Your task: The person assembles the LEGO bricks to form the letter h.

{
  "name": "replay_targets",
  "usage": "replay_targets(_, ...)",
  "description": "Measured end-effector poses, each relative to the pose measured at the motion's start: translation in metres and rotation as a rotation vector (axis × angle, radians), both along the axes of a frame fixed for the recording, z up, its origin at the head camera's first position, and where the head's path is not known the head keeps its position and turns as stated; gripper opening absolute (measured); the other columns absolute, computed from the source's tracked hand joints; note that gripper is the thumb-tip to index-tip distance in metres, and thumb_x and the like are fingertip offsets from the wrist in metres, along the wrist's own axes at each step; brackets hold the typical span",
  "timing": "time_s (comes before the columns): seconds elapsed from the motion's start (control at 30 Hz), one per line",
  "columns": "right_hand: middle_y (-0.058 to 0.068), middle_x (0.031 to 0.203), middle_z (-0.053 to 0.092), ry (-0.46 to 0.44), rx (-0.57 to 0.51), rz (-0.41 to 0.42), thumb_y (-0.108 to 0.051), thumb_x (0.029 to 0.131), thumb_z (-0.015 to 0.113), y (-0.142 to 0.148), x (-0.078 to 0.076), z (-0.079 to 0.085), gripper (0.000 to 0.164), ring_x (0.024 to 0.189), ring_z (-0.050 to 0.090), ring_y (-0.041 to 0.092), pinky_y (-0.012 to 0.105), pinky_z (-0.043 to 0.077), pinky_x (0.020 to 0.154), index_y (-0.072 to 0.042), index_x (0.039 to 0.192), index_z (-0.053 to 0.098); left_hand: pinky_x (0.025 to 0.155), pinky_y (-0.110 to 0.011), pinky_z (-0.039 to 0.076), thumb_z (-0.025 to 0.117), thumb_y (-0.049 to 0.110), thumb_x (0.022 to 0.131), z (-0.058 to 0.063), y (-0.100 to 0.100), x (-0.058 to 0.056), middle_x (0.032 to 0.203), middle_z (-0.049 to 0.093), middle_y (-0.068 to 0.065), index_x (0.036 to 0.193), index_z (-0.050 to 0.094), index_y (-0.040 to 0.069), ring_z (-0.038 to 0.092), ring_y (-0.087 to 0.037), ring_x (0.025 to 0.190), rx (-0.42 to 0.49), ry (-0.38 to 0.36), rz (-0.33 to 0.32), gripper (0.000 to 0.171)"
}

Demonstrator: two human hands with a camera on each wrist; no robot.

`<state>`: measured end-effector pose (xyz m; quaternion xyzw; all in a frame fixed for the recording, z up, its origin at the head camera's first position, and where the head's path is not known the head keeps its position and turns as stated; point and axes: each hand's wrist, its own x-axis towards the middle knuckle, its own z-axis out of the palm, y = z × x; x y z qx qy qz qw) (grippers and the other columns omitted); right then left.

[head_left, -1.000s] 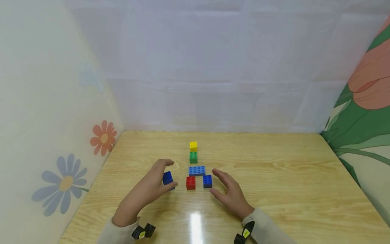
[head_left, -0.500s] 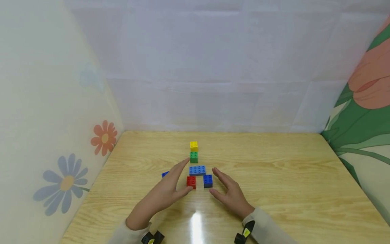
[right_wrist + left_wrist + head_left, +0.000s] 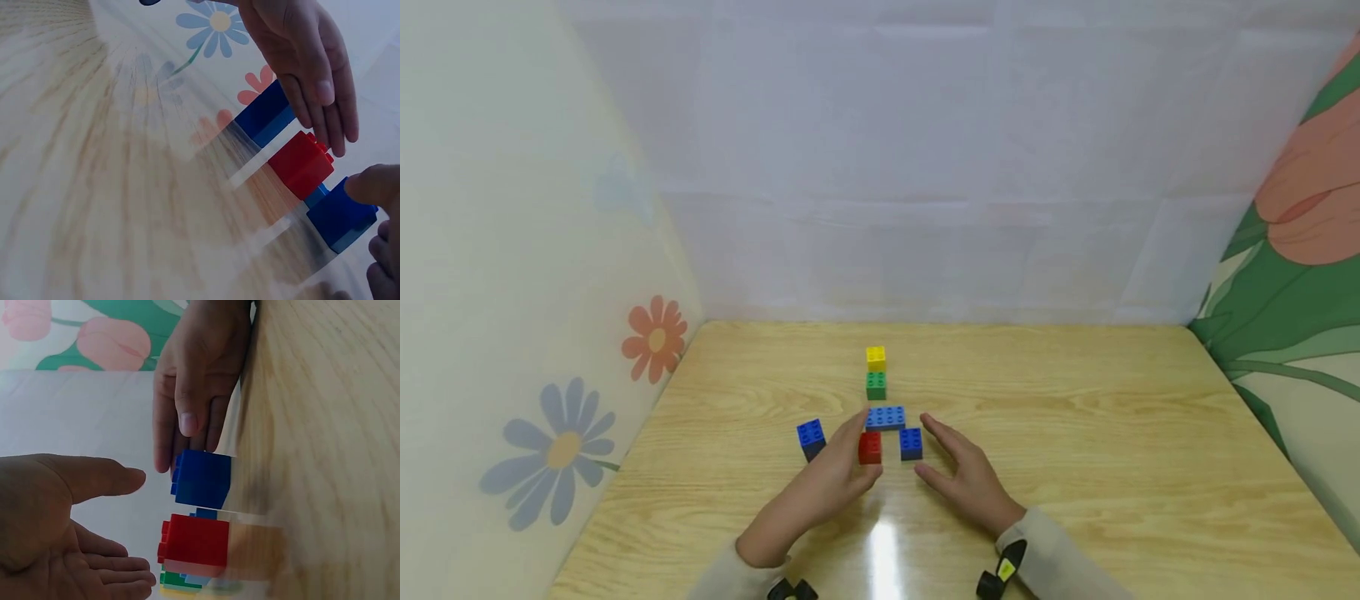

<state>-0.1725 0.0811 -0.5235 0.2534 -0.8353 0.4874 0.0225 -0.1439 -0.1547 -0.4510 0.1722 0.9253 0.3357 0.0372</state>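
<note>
My left hand [image 3: 833, 473] is around the left side of a red brick [image 3: 871, 452], with thumb and fingers spread. In the left wrist view that hand's thumb and straight fingers stand apart from the red brick [image 3: 195, 540]. My right hand [image 3: 966, 477] lies just right of a dark blue brick [image 3: 912, 446], thumb and fingers spread, holding nothing. Its thumb overlaps this brick [image 3: 340, 219] in the right wrist view. Behind the red brick is a longer light blue brick [image 3: 887, 418], partly covered by left fingertips. Another dark blue brick [image 3: 810, 435], turned at an angle, sits beyond the left hand.
Farther back, a green brick [image 3: 876, 386] and a yellow brick [image 3: 876, 358] stand in line on the wooden table [image 3: 1037, 392]. A white sheet [image 3: 925, 167] hangs behind the table. Flower-patterned walls [image 3: 512, 292] flank it.
My left hand has moved right, from the angled dark blue brick over to the red brick, leaving that blue brick uncovered. The right hand has stayed nearly still.
</note>
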Motion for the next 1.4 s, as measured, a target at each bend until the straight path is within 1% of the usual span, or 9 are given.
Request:
replay_targets(0.13,-0.012,0.151,0.037,-0.023,0.019,-0.005,-0.029,0.092,0.068,0.000,0.000,0.000,0.067,0.137,0.037,0.013,0.041,0.032,0.111,-0.019,0.150,0.037,0.109,-0.053,0.034,0.071,0.014,0.089,-0.004,0.001,-0.001,0.150,0.031,-0.028,0.149,0.022,-0.008,0.033,-0.041,0.137,-0.007,-0.019,0.012,0.081)
replay_targets(0.23,-0.011,0.150,0.039,-0.031,0.025,-0.004,-0.029,0.093,0.068,0.000,0.000,-0.001,0.065,0.136,0.038,0.011,0.039,0.032,0.112,-0.019,0.150,0.039,0.108,-0.053,0.034,0.071,0.012,0.089,-0.006,0.002,-0.002,0.149,0.032,-0.031,0.148,0.023,-0.010,0.035,-0.043,0.135,-0.014,-0.024,0.023,0.080)
replay_targets(0.47,-0.012,0.147,0.042,-0.057,0.037,0.001,-0.027,0.094,0.067,0.000,-0.001,0.000,0.060,0.135,0.039,0.010,0.039,0.033,0.111,-0.019,0.148,0.042,0.104,-0.052,0.040,0.066,0.014,0.093,-0.008,0.002,-0.001,0.144,0.039,-0.030,0.145,0.031,-0.010,0.041,-0.041,0.131,-0.080,-0.043,0.049,0.067)
replay_targets(0.53,-0.012,0.146,0.043,-0.058,0.043,-0.001,-0.028,0.094,0.067,0.000,-0.001,-0.001,0.059,0.135,0.040,0.010,0.039,0.033,0.111,-0.020,0.147,0.043,0.102,-0.052,0.042,0.064,0.014,0.094,-0.008,0.002,-0.001,0.143,0.040,-0.030,0.144,0.032,-0.010,0.043,-0.041,0.130,-0.090,-0.052,0.053,0.064)
replay_targets(0.7,-0.011,0.145,0.045,-0.066,0.045,-0.007,-0.028,0.094,0.066,0.000,-0.001,-0.002,0.057,0.134,0.041,0.011,0.040,0.034,0.110,-0.020,0.146,0.045,0.099,-0.051,0.045,0.061,0.011,0.095,-0.011,0.002,-0.001,0.137,0.045,-0.031,0.142,0.034,-0.011,0.047,-0.040,0.125,-0.100,-0.045,0.052,0.059)
replay_targets(0.87,-0.008,0.142,0.048,-0.053,0.026,-0.024,-0.030,0.094,0.065,0.000,-0.003,-0.002,0.053,0.131,0.045,0.015,0.044,0.036,0.109,-0.019,0.143,0.047,0.098,-0.051,0.045,0.061,0.005,0.094,-0.014,0.001,-0.004,0.131,0.049,-0.032,0.138,0.038,-0.013,0.050,-0.041,0.121,-0.102,-0.021,0.053,0.054)
replay_targets(0.97,-0.009,0.138,0.052,-0.037,0.005,-0.043,-0.029,0.094,0.066,-0.002,-0.004,-0.002,0.050,0.128,0.048,0.014,0.044,0.039,0.107,-0.018,0.140,0.051,0.099,-0.051,0.045,0.061,0.003,0.092,-0.014,0.001,-0.006,0.129,0.051,-0.031,0.136,0.041,-0.012,0.051,-0.041,0.121,-0.104,-0.015,0.062,0.051)
replay_targets(1.2,-0.016,0.127,0.058,-0.030,-0.053,-0.093,-0.024,0.090,0.072,-0.004,-0.006,-0.002,0.042,0.119,0.053,0.006,0.035,0.043,0.104,-0.021,0.130,0.059,0.093,-0.048,0.050,0.060,0.002,0.092,-0.013,0.000,-0.009,0.122,0.056,-0.024,0.131,0.047,-0.009,0.056,-0.034,0.113,-0.084,-0.039,0.082,0.042)
replay_targets(1.4,-0.011,0.124,0.060,0.011,-0.082,-0.087,-0.021,0.090,0.072,-0.005,-0.005,-0.002,0.038,0.116,0.057,0.009,0.035,0.046,0.100,-0.017,0.126,0.061,0.091,-0.045,0.051,0.060,0.003,0.092,-0.015,0.000,-0.010,0.119,0.058,-0.021,0.129,0.049,-0.007,0.058,-0.031,0.110,-0.082,-0.051,0.088,0.039)
